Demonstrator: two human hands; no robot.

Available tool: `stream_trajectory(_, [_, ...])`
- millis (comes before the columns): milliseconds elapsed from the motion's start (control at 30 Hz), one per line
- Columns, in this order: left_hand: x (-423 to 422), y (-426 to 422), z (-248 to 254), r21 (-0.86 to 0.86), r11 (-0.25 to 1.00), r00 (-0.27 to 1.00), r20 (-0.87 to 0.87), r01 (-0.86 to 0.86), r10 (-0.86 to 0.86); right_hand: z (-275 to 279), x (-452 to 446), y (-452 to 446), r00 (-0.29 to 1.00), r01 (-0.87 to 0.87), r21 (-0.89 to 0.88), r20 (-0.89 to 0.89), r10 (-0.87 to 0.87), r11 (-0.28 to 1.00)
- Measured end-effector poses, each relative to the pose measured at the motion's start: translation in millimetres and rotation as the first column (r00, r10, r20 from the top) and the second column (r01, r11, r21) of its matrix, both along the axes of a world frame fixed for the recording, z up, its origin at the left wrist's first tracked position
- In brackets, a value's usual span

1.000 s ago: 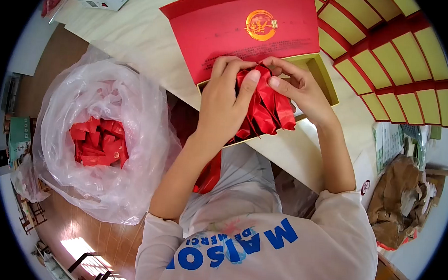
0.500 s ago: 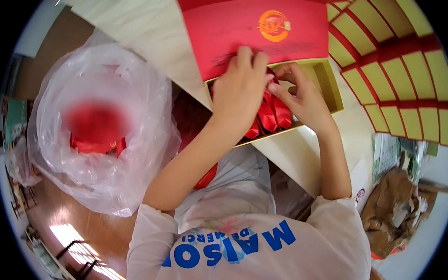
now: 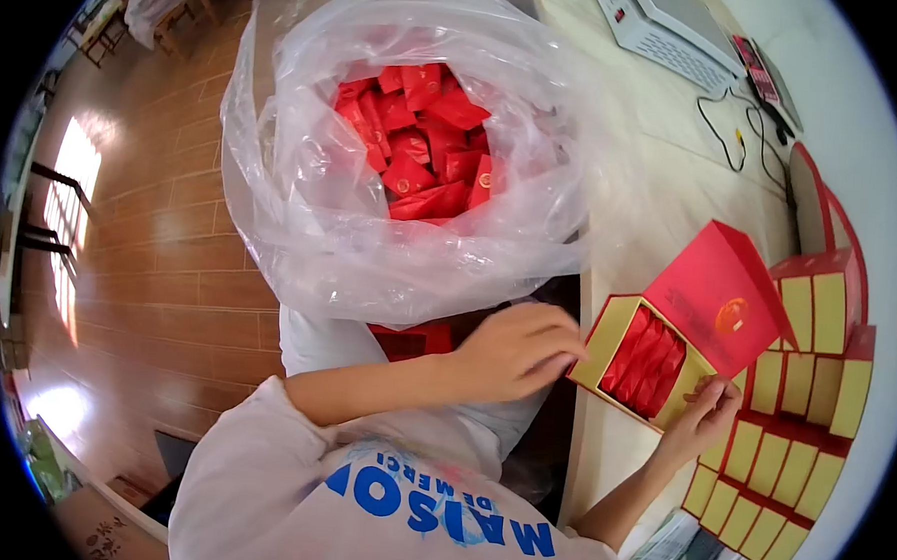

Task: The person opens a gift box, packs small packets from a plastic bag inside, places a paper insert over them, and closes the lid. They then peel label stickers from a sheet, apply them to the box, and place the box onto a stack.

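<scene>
A box (image 3: 612, 339) with a yellow inside and a raised red lid (image 3: 720, 295) stands on the table. Several red packets (image 3: 644, 363) fill its middle compartment, side by side. My left hand (image 3: 525, 351) is beside the box's left end, empty, its fingers loosely bent and apart. At the box's right end, my right hand (image 3: 708, 402) has its fingers curled together near the rim; whatever they may hold is hidden. Many more red packets (image 3: 414, 143) lie in a big clear plastic bag (image 3: 316, 229) beyond my left forearm.
Yellow-and-red boxes (image 3: 797, 385) stand in rows at the right. A grey device (image 3: 669, 34) and black cables (image 3: 741, 123) lie on the table (image 3: 653, 179) at the top right. Wooden floor (image 3: 184, 258) spreads at the left.
The view has swung left, towards the bag. My left hand has come out of the box to its left side, and my right hand has moved off the packets to the right end.
</scene>
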State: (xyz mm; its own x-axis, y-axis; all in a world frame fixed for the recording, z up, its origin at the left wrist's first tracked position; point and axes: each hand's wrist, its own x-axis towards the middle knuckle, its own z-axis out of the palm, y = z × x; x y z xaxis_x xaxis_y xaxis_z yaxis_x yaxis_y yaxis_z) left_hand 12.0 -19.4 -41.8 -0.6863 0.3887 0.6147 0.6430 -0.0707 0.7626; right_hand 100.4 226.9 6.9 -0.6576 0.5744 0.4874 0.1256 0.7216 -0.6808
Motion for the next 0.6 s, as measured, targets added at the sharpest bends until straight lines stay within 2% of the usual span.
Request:
stream_trajectory(33, [2, -16, -3, 0.017, 1.000, 1.000, 0.001, -0.016, 0.016, 5, -6, -15, 0.996, -0.068, 0.012, -0.049, 0.068, 0.998])
stream_trajectory(67, [4, -33, -6, 0.044, 0.997, 0.995, 0.075, -0.068, 0.064, 8, -15, -34, 0.985, -0.158, 0.073, -0.065, 0.163, 0.985])
stream_trajectory(100, [5, -48, -9, 0.065, 0.991, 0.984, 0.147, -0.113, 0.103, 13, -28, -64, 0.973, -0.218, -0.102, -0.105, 0.208, 0.970])
stream_trajectory(133, [7, -60, -12, 0.076, 0.991, 0.984, 0.142, -0.114, 0.103, 11, -41, -92, 0.960, -0.268, -0.181, -0.130, 0.247, 0.946])
stream_trajectory(200, [9, -80, -18, 0.166, 0.949, 0.926, 0.318, -0.267, 0.205, 14, -75, -145, 0.888, -0.457, -0.031, 0.043, 0.458, 0.889])
stream_trajectory(233, [9, -87, -22, 0.179, 0.948, 0.927, 0.318, -0.263, 0.198, 15, -92, -172, 0.827, -0.556, 0.029, 0.124, 0.549, 0.831])
stream_trajectory(267, [10, -92, -26, 0.281, 0.901, 0.898, 0.386, -0.331, 0.209, 4, -117, -197, 0.761, -0.644, -0.039, 0.065, 0.645, 0.764])
stream_trajectory(300, [11, -97, -28, 0.375, 0.835, 0.865, 0.453, -0.402, 0.214, -5, -140, -217, 0.700, -0.710, -0.011, 0.099, 0.707, 0.704])
stream_trajectory(333, [12, -104, -29, 0.364, 0.829, 0.865, 0.433, -0.425, 0.254, -21, -169, -241, 0.649, -0.758, -0.009, 0.087, 0.756, 0.652])
stream_trajectory(367, [15, -109, -29, 0.382, 0.816, 0.864, 0.433, -0.434, 0.256, -35, -193, -260, 0.599, -0.796, -0.045, 0.087, 0.796, 0.604])
stream_trajectory(467, [20, -125, -28, 0.423, 0.767, 0.844, 0.458, -0.482, 0.278, -86, -252, -305, 0.691, -0.719, 0.171, 0.274, 0.668, 0.674])
stream_trajectory(500, [23, -130, -27, 0.411, 0.771, 0.836, 0.477, -0.486, 0.272, -96, -264, -311, 0.677, -0.734, 0.179, 0.273, 0.683, 0.655])
stream_trajectory(567, [22, -141, -29, 0.402, 0.764, 0.821, 0.495, -0.505, 0.283, -109, -281, -321, 0.554, -0.670, -0.244, 0.465, 0.691, 0.701])
stream_trajectory(600, [21, -145, -32, 0.371, 0.766, 0.790, 0.546, -0.526, 0.278, -111, -284, -321, 0.569, -0.641, -0.308, 0.425, 0.704, 0.703])
